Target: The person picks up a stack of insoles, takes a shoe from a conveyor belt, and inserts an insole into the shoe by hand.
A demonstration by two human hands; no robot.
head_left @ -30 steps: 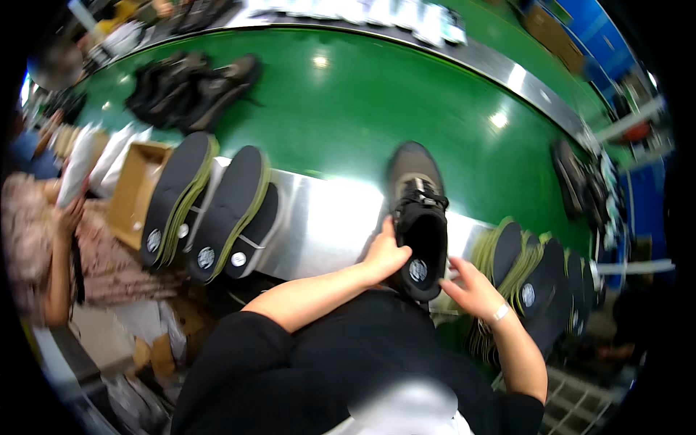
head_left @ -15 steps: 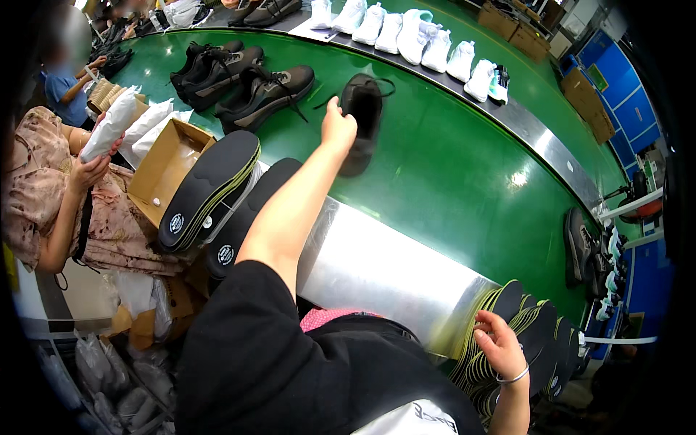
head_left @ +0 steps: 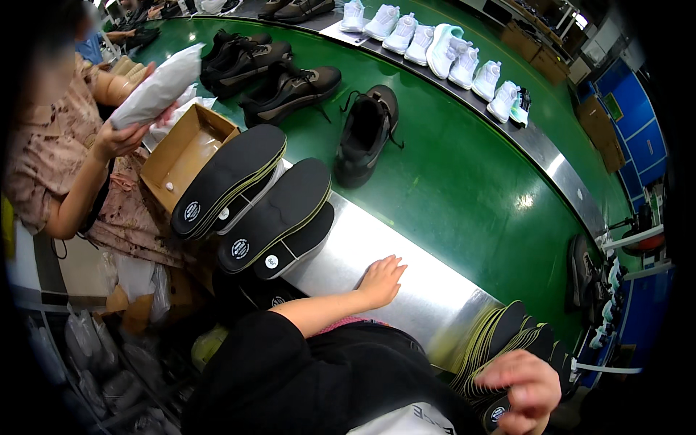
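My left hand (head_left: 383,281) is over the bare metal plate (head_left: 428,272) in front of me, fingers stretched out and nothing in them. A dark sneaker (head_left: 370,130) with loose laces stands upright on the green belt (head_left: 464,196), beyond that hand and apart from it. My right hand (head_left: 523,388), a little blurred, is beside fanned stacks of black insoles with yellow-green edges (head_left: 500,326). Its fingers are bent but apart, with nothing visible between them. Further black insoles (head_left: 279,210) lie in stacks left of my left hand.
Several dark sneakers (head_left: 301,94) stand on the belt at the far left. White shoes (head_left: 435,51) line the dark ledge behind it. At left, a person holds a white wrapped bundle (head_left: 159,87) beside a cardboard box (head_left: 148,170). Another dark shoe (head_left: 578,268) is at the right.
My left hand has let go of the dark sneaker and drawn back toward me over the metal plate. My right hand has shifted slightly nearer and right. The person's white bundle has been raised.
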